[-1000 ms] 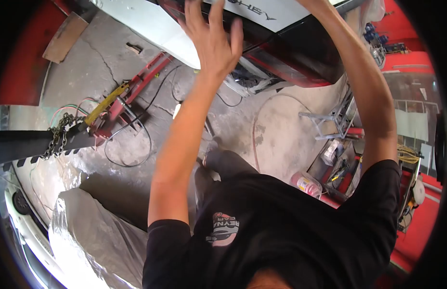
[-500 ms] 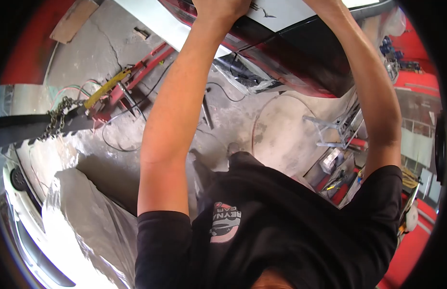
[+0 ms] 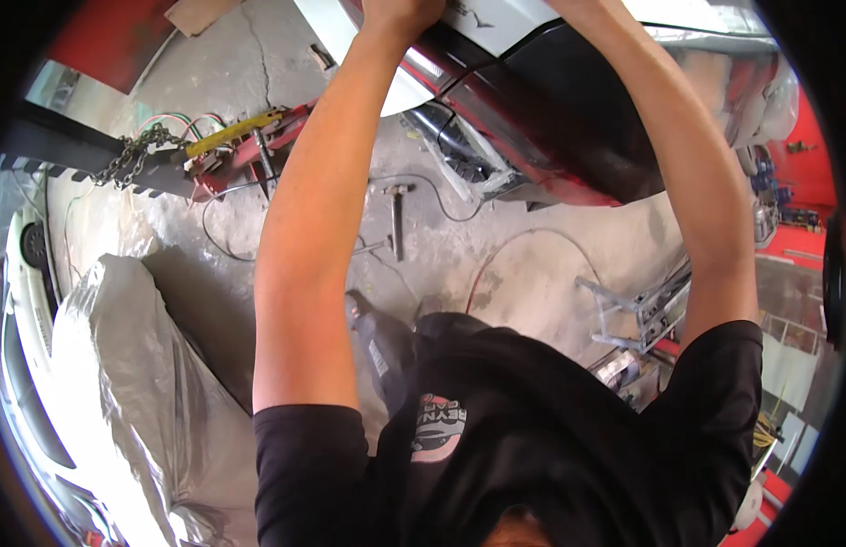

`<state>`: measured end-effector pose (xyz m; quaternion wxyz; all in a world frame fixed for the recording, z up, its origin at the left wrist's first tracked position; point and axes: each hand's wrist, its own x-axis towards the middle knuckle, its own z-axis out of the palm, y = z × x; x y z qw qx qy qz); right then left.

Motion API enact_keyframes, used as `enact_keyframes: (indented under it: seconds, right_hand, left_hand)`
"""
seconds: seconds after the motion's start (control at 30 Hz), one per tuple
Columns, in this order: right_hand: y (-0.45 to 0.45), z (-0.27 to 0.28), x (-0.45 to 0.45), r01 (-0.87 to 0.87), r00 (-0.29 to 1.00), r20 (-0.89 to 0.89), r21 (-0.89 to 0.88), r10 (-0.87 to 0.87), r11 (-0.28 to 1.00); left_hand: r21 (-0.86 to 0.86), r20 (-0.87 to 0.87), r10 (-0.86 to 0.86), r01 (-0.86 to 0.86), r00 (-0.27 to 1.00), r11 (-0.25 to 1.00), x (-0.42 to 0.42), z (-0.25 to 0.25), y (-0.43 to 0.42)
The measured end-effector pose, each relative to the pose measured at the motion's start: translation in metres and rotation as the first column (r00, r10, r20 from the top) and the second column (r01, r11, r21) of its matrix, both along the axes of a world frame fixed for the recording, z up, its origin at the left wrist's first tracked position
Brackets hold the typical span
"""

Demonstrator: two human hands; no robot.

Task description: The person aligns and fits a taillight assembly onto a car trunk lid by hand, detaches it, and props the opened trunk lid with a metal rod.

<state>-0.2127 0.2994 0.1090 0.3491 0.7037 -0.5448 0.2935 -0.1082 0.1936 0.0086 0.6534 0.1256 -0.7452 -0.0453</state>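
Both bare arms stretch up to the top edge of the head view. My left hand [image 3: 405, 11] is at the car's white panel [image 3: 509, 25], beside part of a dark emblem; its fingers lie out of frame. My right hand [image 3: 578, 5] shows only near the wrist, further right along the same panel, and what it touches is hidden. Below the white panel is a glossy black and red section [image 3: 569, 114] of the car. Clear film and a dark opening [image 3: 459, 150] show at its lower left corner.
A red and yellow metal frame [image 3: 231, 135] with a chain [image 3: 136, 155] stands at the left. A hammer [image 3: 397, 228] and a cable lie on the floor. Plastic sheeting [image 3: 122, 365] covers something at lower left. A metal stand [image 3: 632, 314] is at the right.
My left hand has moved up from lower on the panel, and its fingers have left the frame. The view has shifted, showing more of the car's right side and the hammer on the floor.
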Motion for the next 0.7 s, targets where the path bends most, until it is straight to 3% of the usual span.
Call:
enact_keyframes:
  seconds: [0.1, 0.2, 0.3, 0.37, 0.67, 0.7]
  right_hand:
    - [-0.002, 0.001, -0.005, -0.003, 0.999, -0.034, 0.029, 0.004, 1.000]
    - [-0.004, 0.000, -0.008, -0.046, 0.999, -0.022, 0.040, 0.047, 0.998]
    - [-0.009, 0.001, -0.015, -0.053, 0.998, -0.019, 0.068, 0.054, 0.996]
    - [-0.010, 0.005, -0.020, -0.130, 0.990, -0.027, 0.182, 0.137, 0.975]
    - [-0.011, 0.002, -0.019, -0.067, 0.995, -0.060, 0.136, 0.076, 0.988]
    - [-0.012, -0.002, -0.017, -0.080, 0.996, -0.039, 0.138, 0.086, 0.987]
  left_hand:
    - [-0.163, 0.066, 0.081, -0.069, 0.995, 0.984, 0.004, 0.002, -0.002]
    - [0.059, 0.017, -0.028, 0.027, 0.999, 0.998, 0.003, 0.001, 0.008]
    - [0.084, -0.006, 0.033, -0.033, 0.999, 0.996, -0.001, 0.001, 0.011]
    - [-0.011, 0.004, 0.062, -0.062, 0.998, 0.998, 0.000, -0.002, 0.005]
    - [-0.112, -0.002, 0.066, -0.065, 0.998, 0.992, 0.002, -0.005, 0.002]
    - [0.048, -0.028, -0.054, 0.055, 0.998, 0.997, 0.004, -0.006, 0.006]
